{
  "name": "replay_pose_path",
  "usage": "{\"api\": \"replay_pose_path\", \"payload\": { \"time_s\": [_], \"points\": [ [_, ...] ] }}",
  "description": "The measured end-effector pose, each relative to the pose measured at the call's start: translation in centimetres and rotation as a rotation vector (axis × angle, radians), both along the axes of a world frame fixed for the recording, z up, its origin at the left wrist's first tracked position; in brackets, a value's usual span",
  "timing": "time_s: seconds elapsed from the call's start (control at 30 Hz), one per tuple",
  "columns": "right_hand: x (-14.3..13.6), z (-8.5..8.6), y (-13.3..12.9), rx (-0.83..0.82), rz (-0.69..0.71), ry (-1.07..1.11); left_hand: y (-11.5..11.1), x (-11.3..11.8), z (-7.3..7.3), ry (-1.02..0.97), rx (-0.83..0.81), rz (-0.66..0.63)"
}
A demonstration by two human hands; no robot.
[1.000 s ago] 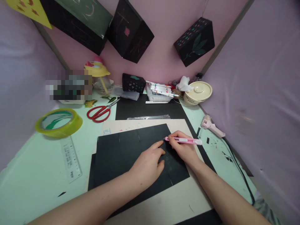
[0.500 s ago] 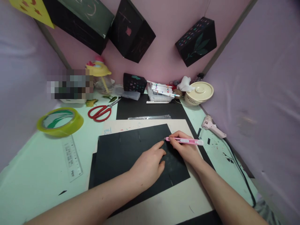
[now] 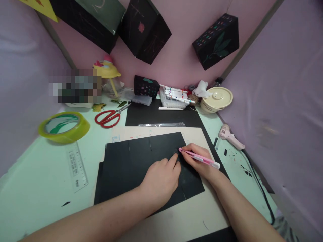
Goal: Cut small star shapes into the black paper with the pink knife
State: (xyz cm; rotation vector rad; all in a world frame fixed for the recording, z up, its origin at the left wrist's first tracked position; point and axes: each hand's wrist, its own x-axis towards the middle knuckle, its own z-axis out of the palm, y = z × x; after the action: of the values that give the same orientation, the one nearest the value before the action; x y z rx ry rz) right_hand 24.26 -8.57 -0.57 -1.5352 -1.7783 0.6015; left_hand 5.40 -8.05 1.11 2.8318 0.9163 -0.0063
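Black paper (image 3: 126, 168) with a few short slits and faint marks lies on a beige board (image 3: 196, 215). My left hand (image 3: 163, 179) rests flat on the paper, its index finger pointing to a spot near the upper right. Just right of that fingertip, my right hand (image 3: 199, 159) holds a pink craft knife (image 3: 202, 159) in a pen grip. The knife's tip is close to the paper; whether it touches cannot be made out. Its rear end slants down to the right.
Red scissors (image 3: 108, 118), a yellow tape roll (image 3: 64, 127) and a clear ruler (image 3: 76, 166) lie at the left. White markers (image 3: 178, 94) and a lidded cream bowl (image 3: 217, 99) stand behind. A pink glue gun (image 3: 230, 136) with its cable is at the right.
The rear end of the knife has swung downward in my right hand. My left hand has shifted slightly, its fingers now closer together. The camera view has moved a little.
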Motion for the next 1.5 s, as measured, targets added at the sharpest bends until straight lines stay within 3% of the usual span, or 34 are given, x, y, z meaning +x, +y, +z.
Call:
{"api": "replay_pose_path", "payload": {
  "time_s": [0.43,0.9,1.2,1.5],
  "points": [
    [0.3,-0.2,-0.2,0.007,0.108,-0.041,0.7,-0.5,-0.5,-0.025,0.013,0.019],
    [0.1,-0.1,-0.2,0.005,0.085,-0.088,0.5,-0.6,-0.3,-0.003,0.029,0.004],
    [0.0,-0.6,-0.4,0.094,0.135,-0.076,0.3,-0.6,-0.3,0.001,0.051,0.010],
    [0.5,-1.4,-0.2,0.169,0.228,-0.215,0.1,-0.9,-0.9,-0.027,0.109,-0.008]
  ]
}}
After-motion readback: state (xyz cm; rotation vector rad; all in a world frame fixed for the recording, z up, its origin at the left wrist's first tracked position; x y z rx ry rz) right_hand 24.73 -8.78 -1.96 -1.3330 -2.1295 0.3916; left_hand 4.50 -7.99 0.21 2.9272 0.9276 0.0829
